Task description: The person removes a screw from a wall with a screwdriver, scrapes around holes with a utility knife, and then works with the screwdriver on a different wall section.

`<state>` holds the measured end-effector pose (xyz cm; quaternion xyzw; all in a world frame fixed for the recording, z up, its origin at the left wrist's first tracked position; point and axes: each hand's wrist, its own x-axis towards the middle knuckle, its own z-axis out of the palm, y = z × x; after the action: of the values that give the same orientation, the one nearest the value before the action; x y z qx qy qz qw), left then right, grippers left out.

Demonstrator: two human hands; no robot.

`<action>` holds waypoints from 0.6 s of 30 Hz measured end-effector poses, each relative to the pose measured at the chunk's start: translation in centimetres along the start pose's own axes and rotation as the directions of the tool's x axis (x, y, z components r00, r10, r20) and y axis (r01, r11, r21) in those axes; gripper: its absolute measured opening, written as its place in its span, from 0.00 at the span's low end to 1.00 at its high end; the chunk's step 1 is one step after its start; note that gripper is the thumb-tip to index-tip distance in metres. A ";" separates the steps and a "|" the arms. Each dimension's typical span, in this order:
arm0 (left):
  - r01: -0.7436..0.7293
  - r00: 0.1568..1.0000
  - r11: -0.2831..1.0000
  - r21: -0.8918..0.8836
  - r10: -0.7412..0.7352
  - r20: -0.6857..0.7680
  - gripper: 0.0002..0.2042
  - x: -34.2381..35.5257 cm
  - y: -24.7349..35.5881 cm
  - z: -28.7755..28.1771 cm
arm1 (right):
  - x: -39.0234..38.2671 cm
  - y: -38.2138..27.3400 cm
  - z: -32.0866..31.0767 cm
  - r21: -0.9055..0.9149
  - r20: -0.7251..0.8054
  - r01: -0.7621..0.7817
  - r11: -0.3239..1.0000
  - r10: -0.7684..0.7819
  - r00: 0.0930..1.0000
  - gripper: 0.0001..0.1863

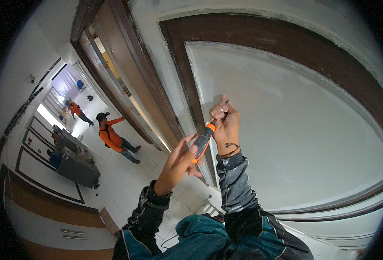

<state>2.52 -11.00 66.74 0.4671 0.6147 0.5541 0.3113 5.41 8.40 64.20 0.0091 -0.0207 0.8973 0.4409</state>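
Observation:
A screwdriver (203, 143) with a dark grey and orange handle slants up to the right in front of a white wall panel. My left hand (178, 161) is closed on the handle, thumb on the near side and the fingers partly extended. At the shaft end is my right hand (223, 121), its fingers curled in around the shaft close to the panel. A small dark piece (227, 102) shows at these fingertips; whether it is the screwdriver's tip or a screw, I cannot tell. Most of the shaft is hidden by my right hand.
Dark brown moulding (195, 99) frames the white panel (282, 130). Left of it stands a wooden doorway (143, 65). A person in orange (111, 134) touches the door frame; another person (75, 110) stands farther back. Grey cabinets (76, 167) line the left side.

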 end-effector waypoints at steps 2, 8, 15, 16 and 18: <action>0.256 0.964 0.848 -0.464 -0.259 0.059 0.28 -0.4 0.6 1.2 | 0.2 0.7 0.0 0.009 0.025 0.007 1.000 -0.007 1.000 0.12; 0.215 0.970 0.949 -0.231 -0.235 -0.067 0.25 1.0 1.5 0.8 | -0.4 0.6 0.0 0.033 0.023 -0.024 0.999 0.023 0.999 0.13; -0.243 0.964 0.338 0.909 0.186 0.189 0.31 1.1 3.6 -0.4 | -1.0 0.8 0.4 0.051 -0.054 -0.031 0.998 0.034 0.998 0.15; -0.233 0.968 0.219 0.948 0.143 0.205 0.31 1.2 4.2 -0.5 | -1.2 1.1 0.4 0.055 -0.067 -0.030 0.998 0.034 0.997 0.15; -0.228 0.970 0.104 0.968 0.112 0.216 0.31 1.9 4.9 -0.7 | -1.2 1.0 1.2 0.008 -0.021 0.001 1.000 -0.001 1.000 0.15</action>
<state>2.31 -9.72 71.85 0.6466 0.7540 0.0209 -0.1137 5.30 6.77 65.35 0.0013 -0.0123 0.8971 0.4416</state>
